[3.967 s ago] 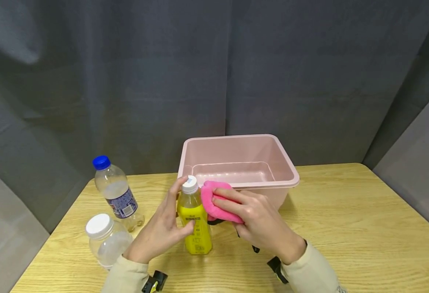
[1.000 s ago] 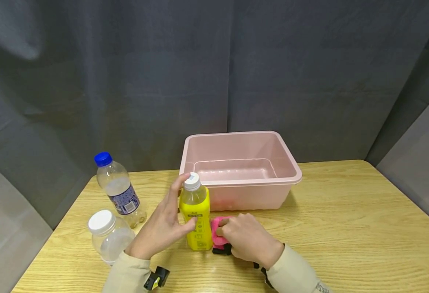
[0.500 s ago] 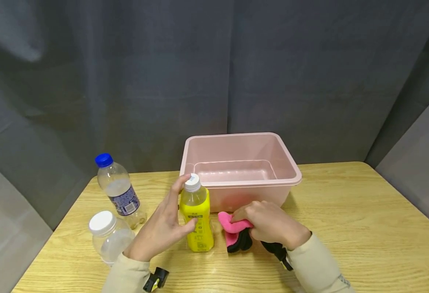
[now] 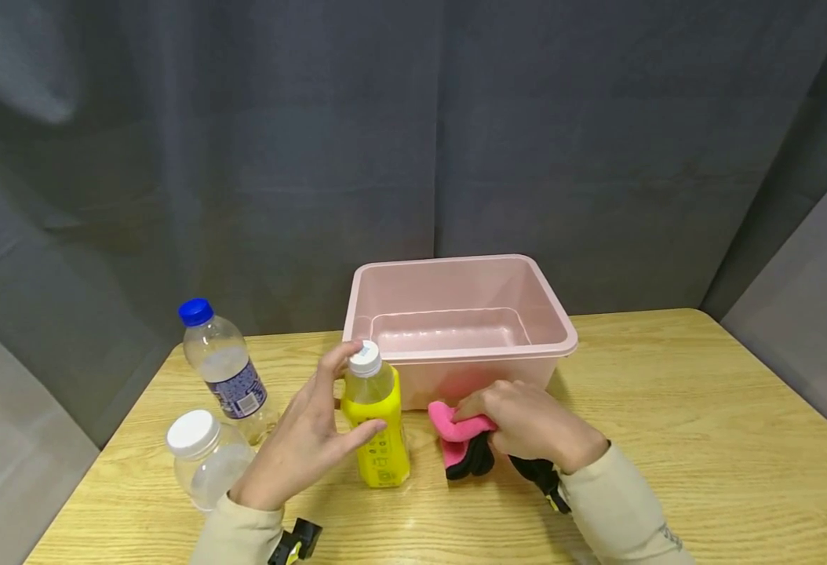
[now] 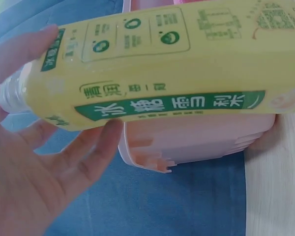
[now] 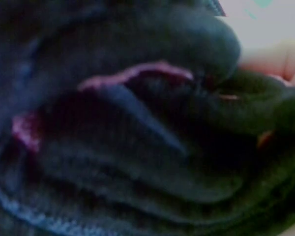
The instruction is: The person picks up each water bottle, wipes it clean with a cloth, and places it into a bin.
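My left hand holds a yellow-labelled drink bottle with a white cap, which stands on the table in the head view. One finger reaches the cap while the thumb lies along the near side. In the left wrist view, thumb and fingers are around the upper part of the bottle. To its right, my right hand grips a bunched pink and black cloth, just above or on the table and apart from the bottle. Dark folds of the cloth fill the blurred right wrist view.
Behind the hands stands a pink plastic basin with nothing visible inside. On the left are a clear bottle with a blue cap and a round clear jar with a white lid. A grey curtain closes off the back.
The cloth was against the bottle's upper side, then low beside its base. My right hand has since drawn it right, away from the bottle. The left hand stays at the bottle.
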Action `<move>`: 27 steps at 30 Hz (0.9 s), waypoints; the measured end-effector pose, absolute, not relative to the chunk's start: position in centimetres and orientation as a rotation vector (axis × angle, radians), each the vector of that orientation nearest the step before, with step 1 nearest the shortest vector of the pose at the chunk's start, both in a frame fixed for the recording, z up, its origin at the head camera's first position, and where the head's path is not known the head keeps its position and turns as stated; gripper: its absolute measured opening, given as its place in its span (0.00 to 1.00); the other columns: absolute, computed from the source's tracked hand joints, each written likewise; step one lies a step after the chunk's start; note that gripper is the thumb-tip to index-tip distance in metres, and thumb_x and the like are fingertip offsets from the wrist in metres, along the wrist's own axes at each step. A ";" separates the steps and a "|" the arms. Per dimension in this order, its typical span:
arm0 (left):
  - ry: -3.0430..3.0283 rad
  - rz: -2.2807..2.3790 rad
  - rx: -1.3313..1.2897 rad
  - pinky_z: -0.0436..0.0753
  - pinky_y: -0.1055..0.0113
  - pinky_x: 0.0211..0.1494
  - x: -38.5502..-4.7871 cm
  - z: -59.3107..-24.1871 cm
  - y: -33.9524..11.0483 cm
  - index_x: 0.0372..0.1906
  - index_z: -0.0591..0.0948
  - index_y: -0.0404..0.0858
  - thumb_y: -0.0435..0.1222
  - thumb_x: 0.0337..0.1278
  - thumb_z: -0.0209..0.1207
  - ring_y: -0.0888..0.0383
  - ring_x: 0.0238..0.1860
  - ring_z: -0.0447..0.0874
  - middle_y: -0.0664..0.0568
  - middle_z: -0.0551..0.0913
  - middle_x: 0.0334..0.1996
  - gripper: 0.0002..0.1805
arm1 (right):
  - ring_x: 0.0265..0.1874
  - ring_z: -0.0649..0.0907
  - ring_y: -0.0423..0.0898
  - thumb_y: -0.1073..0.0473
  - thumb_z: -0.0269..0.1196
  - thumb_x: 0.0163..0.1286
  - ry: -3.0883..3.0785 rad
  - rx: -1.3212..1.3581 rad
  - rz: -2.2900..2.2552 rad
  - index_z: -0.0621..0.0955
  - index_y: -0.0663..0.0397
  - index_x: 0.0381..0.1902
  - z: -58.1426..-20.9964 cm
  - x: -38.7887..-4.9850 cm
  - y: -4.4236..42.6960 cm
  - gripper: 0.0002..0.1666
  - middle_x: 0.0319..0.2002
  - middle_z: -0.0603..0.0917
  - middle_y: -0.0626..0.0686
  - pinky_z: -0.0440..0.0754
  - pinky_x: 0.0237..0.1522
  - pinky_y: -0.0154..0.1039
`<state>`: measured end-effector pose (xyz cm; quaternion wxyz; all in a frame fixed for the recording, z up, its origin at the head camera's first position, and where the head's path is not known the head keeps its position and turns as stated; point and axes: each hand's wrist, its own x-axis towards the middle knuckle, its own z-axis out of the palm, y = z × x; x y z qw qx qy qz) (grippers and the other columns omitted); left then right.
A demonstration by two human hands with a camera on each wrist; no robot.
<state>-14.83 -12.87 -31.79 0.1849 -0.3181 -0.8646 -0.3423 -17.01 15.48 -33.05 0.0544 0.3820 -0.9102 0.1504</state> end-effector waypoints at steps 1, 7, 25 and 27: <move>-2.426 -0.962 -0.917 0.85 0.47 0.50 -14.9 -31.8 -12.9 0.74 0.54 0.46 0.28 0.50 0.75 0.42 0.57 0.80 0.38 0.73 0.66 0.52 | 0.40 0.85 0.41 0.83 0.61 0.39 -2.769 1.159 0.451 0.90 0.46 0.42 -33.1 -17.0 15.5 0.36 0.39 0.88 0.39 0.85 0.43 0.45; -2.401 -0.965 -0.988 0.85 0.48 0.52 -15.3 -32.0 -13.3 0.75 0.58 0.47 0.28 0.52 0.74 0.40 0.59 0.79 0.38 0.69 0.70 0.50 | 0.38 0.84 0.40 0.82 0.62 0.40 -2.800 1.156 0.450 0.89 0.43 0.41 -33.3 -17.0 15.4 0.35 0.39 0.87 0.37 0.84 0.41 0.44; -2.056 -1.495 -0.821 0.87 0.64 0.41 -16.0 -32.5 -14.3 0.74 0.59 0.40 0.21 0.49 0.70 0.49 0.55 0.80 0.37 0.74 0.61 0.48 | 0.37 0.85 0.42 0.82 0.60 0.41 -2.745 1.181 0.472 0.90 0.47 0.40 -33.5 -17.9 16.2 0.32 0.37 0.88 0.39 0.85 0.45 0.44; -1.978 -1.564 -0.822 0.87 0.65 0.42 -16.0 -32.6 -14.3 0.73 0.58 0.38 0.20 0.50 0.69 0.54 0.55 0.80 0.38 0.75 0.60 0.47 | 0.36 0.84 0.41 0.82 0.61 0.41 -2.753 1.166 0.467 0.90 0.47 0.40 -33.5 -18.0 16.5 0.33 0.37 0.87 0.39 0.84 0.44 0.44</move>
